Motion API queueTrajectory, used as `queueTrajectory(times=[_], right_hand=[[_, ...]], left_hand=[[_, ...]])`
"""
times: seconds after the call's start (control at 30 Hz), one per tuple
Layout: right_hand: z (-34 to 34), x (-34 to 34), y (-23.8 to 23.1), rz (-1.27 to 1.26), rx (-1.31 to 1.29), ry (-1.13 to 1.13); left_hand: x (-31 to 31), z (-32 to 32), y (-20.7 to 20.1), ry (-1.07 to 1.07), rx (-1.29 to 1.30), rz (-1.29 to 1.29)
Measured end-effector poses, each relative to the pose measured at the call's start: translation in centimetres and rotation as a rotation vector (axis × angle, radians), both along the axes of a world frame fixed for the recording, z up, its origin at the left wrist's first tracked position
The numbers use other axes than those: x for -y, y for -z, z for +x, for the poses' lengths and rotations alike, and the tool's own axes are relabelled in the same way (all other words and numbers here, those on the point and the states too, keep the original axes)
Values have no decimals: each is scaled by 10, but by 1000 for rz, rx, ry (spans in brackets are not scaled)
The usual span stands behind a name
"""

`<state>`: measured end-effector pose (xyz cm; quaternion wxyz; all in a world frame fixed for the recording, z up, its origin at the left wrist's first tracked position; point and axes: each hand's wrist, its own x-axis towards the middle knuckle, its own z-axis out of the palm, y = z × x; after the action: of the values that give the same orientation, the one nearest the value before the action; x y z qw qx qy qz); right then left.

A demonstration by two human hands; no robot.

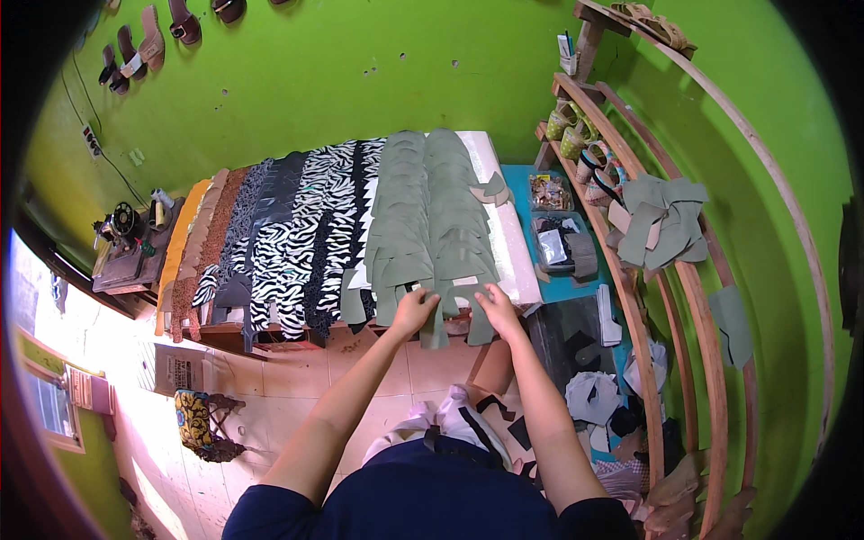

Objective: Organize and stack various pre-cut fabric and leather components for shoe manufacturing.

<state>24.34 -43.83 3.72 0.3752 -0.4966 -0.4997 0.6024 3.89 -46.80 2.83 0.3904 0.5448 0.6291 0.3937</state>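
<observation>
At the front edge of the table, my left hand and my right hand are a short way apart, both closed. Between them they pinch a grey-green cut piece of sheet material, which looks arched, its ends hanging below the edge. Just beyond lie two long overlapping rows of the same grey-green pieces, running toward the wall. To their left, more rows of cut pieces follow: zebra-striped pieces, dark ones, brown ones and yellow-orange ones. My fingertips partly hide the held piece.
A wooden rack stands at the right, with sandals and a heap of grey-green pieces. Plastic boxes sit on a blue surface beside the table. A sewing machine is at far left; a patterned stool stands on the tiled floor.
</observation>
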Motion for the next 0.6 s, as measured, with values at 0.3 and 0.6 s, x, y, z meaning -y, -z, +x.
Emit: queueTrajectory(times=[0.3, 0.6], right_hand=[[24, -21, 25, -26, 101, -30], [31, -60, 43, -36, 151, -15]], left_hand=[[-9, 15, 28, -34, 25, -137], [-45, 31, 14, -88, -136, -143]])
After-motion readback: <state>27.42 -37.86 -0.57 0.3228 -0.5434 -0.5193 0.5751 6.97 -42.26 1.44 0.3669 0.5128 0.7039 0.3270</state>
